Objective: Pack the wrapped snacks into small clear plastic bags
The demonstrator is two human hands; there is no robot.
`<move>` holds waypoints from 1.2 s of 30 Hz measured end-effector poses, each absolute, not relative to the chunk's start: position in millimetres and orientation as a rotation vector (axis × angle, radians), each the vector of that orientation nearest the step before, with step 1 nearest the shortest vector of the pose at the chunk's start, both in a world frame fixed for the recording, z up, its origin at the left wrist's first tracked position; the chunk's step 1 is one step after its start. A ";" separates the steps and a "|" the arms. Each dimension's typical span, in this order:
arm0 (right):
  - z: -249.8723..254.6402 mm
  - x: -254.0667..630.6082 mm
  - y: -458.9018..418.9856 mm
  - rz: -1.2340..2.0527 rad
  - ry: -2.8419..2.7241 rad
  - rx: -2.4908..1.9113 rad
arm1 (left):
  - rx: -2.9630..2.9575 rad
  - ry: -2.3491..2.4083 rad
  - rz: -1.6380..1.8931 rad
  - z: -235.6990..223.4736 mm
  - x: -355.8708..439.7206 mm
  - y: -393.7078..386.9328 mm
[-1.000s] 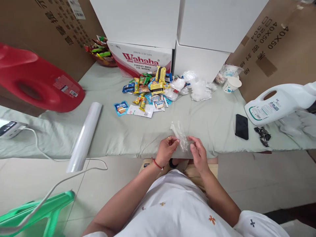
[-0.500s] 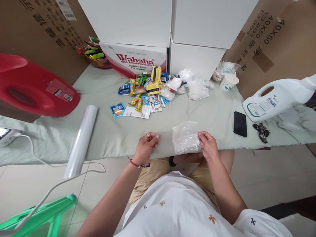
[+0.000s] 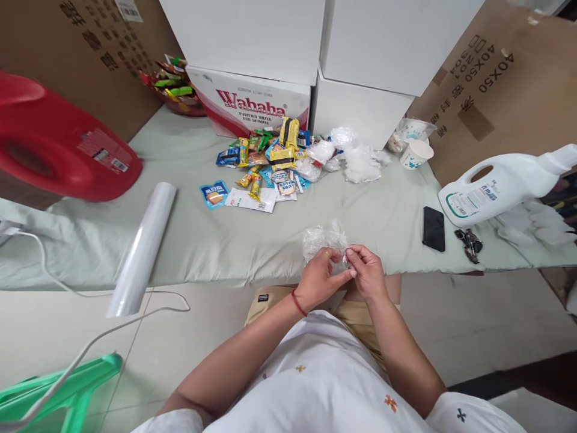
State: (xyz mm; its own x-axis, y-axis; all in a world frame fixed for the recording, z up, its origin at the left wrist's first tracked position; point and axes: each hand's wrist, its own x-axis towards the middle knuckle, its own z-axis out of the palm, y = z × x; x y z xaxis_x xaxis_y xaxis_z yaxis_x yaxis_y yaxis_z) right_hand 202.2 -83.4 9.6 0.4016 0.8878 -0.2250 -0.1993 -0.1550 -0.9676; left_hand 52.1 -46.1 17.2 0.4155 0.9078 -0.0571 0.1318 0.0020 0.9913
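Observation:
A crumpled clear plastic bag [image 3: 318,240] lies at the table's front edge, its right end gathered at my fingers. My right hand [image 3: 367,270] pinches that end between thumb and fingertips. From the left, my left hand [image 3: 322,276] curls its fingers over the plastic, and its thumb reaches to the right hand's fingertips. Part of the bag is hidden behind the left hand. Beyond the hands sits a pile of wrapped snacks [image 3: 283,157], with a flat white packet [image 3: 250,200] and a blue packet [image 3: 214,194] in front.
Crumpled clear plastic [image 3: 360,161] lies right of the snacks. At right are a black phone [image 3: 433,228], keys [image 3: 469,245], paper cups [image 3: 416,154] and a white jug [image 3: 500,186]. At left, a plastic film roll [image 3: 144,246] overhangs the edge near a red jug [image 3: 67,141]. Boxes [image 3: 252,105] stand behind.
My left hand has moved right to meet my right hand at the bag. The right hand has shifted slightly left, and the bag is more crumpled. The view has shifted a little.

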 end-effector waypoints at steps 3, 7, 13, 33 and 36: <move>13.2 207.5 -88.9 1.056 -0.742 -1.460 | 1.381 1.016 0.813 9.4 48.2 -42.0; 22.0 221.5 -94.3 1.015 -0.822 -1.552 | 1.152 0.972 0.814 9.9 25.5 -33.6; 47.3 237.0 -101.9 0.953 -0.780 -1.497 | 0.856 0.918 1.015 22.9 2.8 -23.8; 41.6 224.6 -113.0 0.816 -1.360 -1.743 | 0.650 0.806 1.335 49.7 -17.7 -36.0; 56.8 232.9 -106.1 0.747 -1.428 -1.759 | 0.748 0.820 1.259 59.0 -40.7 -35.4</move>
State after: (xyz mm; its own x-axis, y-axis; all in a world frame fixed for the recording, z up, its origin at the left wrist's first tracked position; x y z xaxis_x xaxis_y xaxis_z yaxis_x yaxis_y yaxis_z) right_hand 232.9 -106.1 56.8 0.2117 0.9773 0.0115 0.5474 -0.1088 -0.8298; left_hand -40.7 -35.4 59.0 0.1127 0.9869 -0.1156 -0.5051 0.1571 0.8486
